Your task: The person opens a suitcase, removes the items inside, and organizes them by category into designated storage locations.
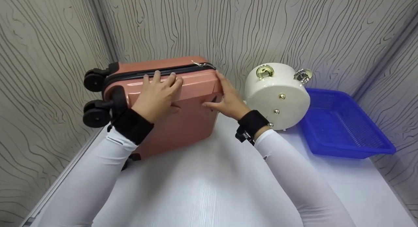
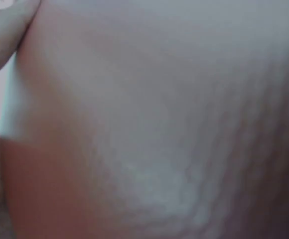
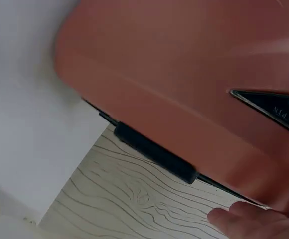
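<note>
A salmon-pink hard-shell suitcase (image 1: 189, 122) lies on its side on the white table, its black wheels (image 1: 97, 117) pointing left. A black zipper (image 1: 153, 72) runs along its upper side. My left hand (image 1: 158, 98) rests there with spread fingers over the edge and thumb against the broad face. At the far right corner, my right hand (image 1: 232, 99) touches the shell, fingers extended along the end and thumb on the face. A black handle (image 3: 154, 152) shows on the suitcase's end in the right wrist view. The left wrist view is mostly blurred shell (image 2: 134, 124).
A white round tambourine-like drum (image 1: 287, 106) with metal jingles stands right of the suitcase, close to my right wrist. Beyond it sits a blue plastic basket (image 1: 352, 152). Wood-patterned panels (image 1: 228, 27) enclose the table (image 1: 196, 194) at the back and sides.
</note>
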`<state>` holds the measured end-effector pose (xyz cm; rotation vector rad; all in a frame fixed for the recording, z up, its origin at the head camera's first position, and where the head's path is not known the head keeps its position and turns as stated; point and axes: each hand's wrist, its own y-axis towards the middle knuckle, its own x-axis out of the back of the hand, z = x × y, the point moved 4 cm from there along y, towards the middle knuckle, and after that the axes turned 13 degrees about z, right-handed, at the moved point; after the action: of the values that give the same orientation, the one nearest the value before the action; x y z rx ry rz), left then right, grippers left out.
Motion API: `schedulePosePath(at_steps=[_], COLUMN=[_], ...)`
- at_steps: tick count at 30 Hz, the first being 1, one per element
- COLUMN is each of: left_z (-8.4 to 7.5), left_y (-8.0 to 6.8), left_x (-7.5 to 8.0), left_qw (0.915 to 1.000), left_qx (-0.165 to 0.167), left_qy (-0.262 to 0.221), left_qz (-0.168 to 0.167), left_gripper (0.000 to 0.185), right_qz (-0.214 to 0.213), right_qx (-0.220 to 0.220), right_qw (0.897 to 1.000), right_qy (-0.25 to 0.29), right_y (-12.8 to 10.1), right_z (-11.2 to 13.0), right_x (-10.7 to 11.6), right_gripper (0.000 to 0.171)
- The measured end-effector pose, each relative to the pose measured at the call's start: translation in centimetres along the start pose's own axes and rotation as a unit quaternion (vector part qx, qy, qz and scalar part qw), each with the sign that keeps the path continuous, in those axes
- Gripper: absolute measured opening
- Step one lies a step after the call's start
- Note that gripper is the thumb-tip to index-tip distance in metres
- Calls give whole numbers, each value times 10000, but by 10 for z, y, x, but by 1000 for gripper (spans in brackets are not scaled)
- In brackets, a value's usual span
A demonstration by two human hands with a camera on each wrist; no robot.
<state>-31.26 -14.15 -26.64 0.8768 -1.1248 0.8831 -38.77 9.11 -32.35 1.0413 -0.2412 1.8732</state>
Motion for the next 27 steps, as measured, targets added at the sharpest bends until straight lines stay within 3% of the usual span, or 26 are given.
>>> schedulePosePath(at_steps=[6, 12, 19, 22, 25, 27], left_z=[8, 35, 64, 72, 76, 77], left_y=[2, 2, 4, 5, 7, 11], left_x=[-1, -4, -8, -8, -10, -11], left_qw=[9996, 9969, 9856, 9816, 9805, 9817], left_qx=[-185, -629, -1013, -998, -955, -953], left_qy=[-186, -475, -1306, -1554, -1624, -1577], left_qz=[-82, 51, 344, 482, 551, 486], left_gripper=[94, 97, 92, 93, 94, 92], right_qz=[-502, -760, -1126, -1121, -1101, -1202], right_qx=[95, -96, 11, 269, 390, 204], right_qw=[9983, 9942, 9817, 9853, 9926, 9920], right_qy=[-291, -758, -1536, -1261, -323, 338], right_y=[-2, -15, -34, -35, -31, -28], right_z=[4, 25, 53, 53, 36, 16], right_x=[3, -8, -26, -24, -10, 1], right_gripper=[95, 86, 73, 64, 51, 43])
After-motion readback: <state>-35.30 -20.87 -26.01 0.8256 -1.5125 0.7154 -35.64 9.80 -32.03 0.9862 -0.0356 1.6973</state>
